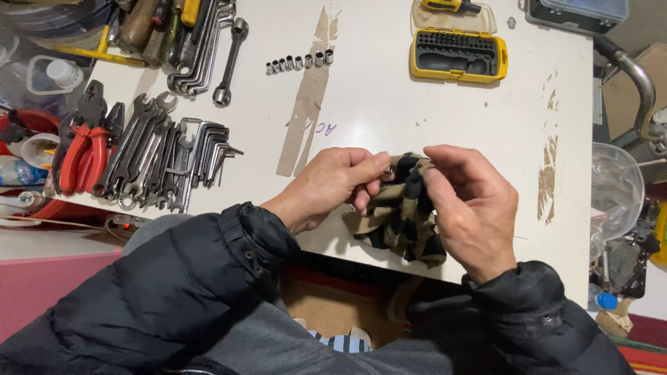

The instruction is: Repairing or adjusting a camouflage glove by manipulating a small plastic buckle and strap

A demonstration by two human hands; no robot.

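Both grips pinch a small metal piece [386, 171], mostly hidden by the striped cloth [401, 212].

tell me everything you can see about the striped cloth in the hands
The cloth is soft fabric with black and tan stripes, crumpled and bunched. It lies at the near edge of the white table, partly lifted. The right hand pinches its upper part, and the left hand presses a small metal piece against it.
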